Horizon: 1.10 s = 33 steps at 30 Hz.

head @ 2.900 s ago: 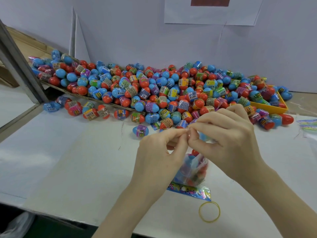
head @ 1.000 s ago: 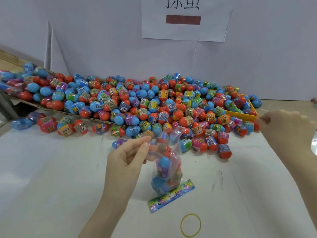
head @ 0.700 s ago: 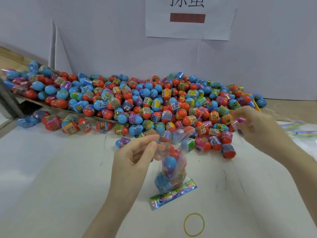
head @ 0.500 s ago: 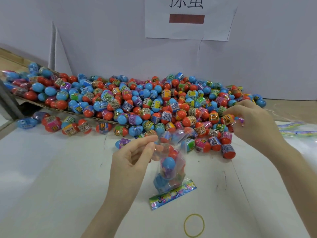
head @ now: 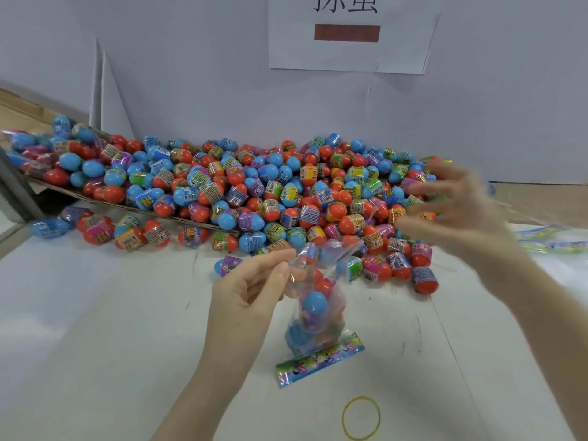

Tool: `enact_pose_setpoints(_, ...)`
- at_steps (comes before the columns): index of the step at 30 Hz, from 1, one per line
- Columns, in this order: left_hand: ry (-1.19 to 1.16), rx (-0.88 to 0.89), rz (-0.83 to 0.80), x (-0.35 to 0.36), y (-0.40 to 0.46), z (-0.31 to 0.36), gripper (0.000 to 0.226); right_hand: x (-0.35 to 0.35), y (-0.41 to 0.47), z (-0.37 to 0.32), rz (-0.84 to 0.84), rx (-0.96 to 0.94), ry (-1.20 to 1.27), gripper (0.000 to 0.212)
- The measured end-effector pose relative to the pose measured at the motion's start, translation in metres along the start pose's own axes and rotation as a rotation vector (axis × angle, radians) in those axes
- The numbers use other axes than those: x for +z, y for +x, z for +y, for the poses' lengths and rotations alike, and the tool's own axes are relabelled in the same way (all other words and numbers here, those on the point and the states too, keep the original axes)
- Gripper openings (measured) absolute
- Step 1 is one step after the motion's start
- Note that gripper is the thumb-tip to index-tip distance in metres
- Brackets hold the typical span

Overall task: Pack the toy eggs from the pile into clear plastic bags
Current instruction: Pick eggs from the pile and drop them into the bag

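Toy eggs (head: 241, 192) fill a large pile across the middle of the frame, so most packing remains. At lower centre, the left hand (head: 251, 291) pinches the neck of a clear plastic bag (head: 315, 316) holding a few eggs. The right hand (head: 458, 208), blurred at right, hovers spread-fingered over the pile, seemingly holding nothing.

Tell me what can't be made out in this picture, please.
- Right hand, head view: motion blur smears the fingers, so whether it holds an egg is unclear.
- Clear bag held by the left hand: crinkled plastic and overlapping eggs hide the count inside.
- Paper sign on the wall: top edge cuts its writing.
- Egg labels in the pile: too small to read.
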<state>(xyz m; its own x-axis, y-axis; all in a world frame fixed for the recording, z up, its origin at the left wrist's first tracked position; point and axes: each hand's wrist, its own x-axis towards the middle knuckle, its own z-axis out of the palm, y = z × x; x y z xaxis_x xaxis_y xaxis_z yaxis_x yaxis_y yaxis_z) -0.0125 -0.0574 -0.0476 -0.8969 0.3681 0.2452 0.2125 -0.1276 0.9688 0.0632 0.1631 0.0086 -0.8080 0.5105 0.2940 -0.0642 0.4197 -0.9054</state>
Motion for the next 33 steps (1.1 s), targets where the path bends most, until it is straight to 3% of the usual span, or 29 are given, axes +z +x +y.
enact_pose_setpoints(2, -0.032, -0.022, -0.024, 0.000, 0.002, 0.000, 0.029, 0.024, -0.005, 0.010, -0.365, 0.151, 0.000, 0.074)
enact_pose_setpoints(4, -0.085, -0.077, -0.041, 0.000, 0.004, -0.001, 0.026, 0.042, -0.008, 0.020, -0.537, 0.228, 0.044, 0.069)
enact_pose_setpoints(6, -0.183, -0.160, -0.058, -0.001, 0.007, -0.003, 0.019, 0.053, -0.009, 0.029, -0.589, 0.234, 0.164, 0.054)
enact_pose_setpoints(9, -0.276, -0.254, -0.110, -0.004, 0.011, -0.007, 0.031, 0.060, -0.010, 0.037, -0.492, 0.199, 0.267, 0.025)
enact_pose_setpoints(12, -0.213, -0.321, -0.137, -0.006, 0.015, -0.013, 0.043, 0.061, -0.011, 0.043, -0.425, 0.190, 0.294, 0.023)
enact_pose_setpoints(14, -0.117, -0.352, -0.172, -0.007, 0.018, -0.015, 0.038, 0.061, -0.013, 0.043, -0.408, 0.192, 0.325, 0.022)
enact_pose_setpoints(17, -0.041, -0.346, -0.189, -0.008, 0.023, -0.017, 0.014, 0.060, -0.016, 0.040, -0.370, 0.167, 0.342, 0.022)
enact_pose_setpoints(21, -0.025, -0.236, -0.138, -0.009, 0.025, -0.018, 0.016, 0.053, -0.016, 0.037, -0.280, 0.153, 0.328, 0.024)
enact_pose_setpoints(26, -0.019, -0.191, -0.068, -0.008, 0.023, -0.023, 0.018, 0.053, -0.017, 0.041, -0.215, 0.124, 0.268, 0.013)
enact_pose_setpoints(30, -0.018, -0.203, -0.056, -0.004, 0.020, -0.026, 0.018, 0.057, -0.019, 0.048, -0.153, 0.185, 0.358, 0.020)
enact_pose_setpoints(33, -0.055, -0.252, -0.100, -0.001, 0.018, -0.028, 0.011, 0.062, -0.024, 0.050, -0.314, 0.300, 0.364, 0.044)
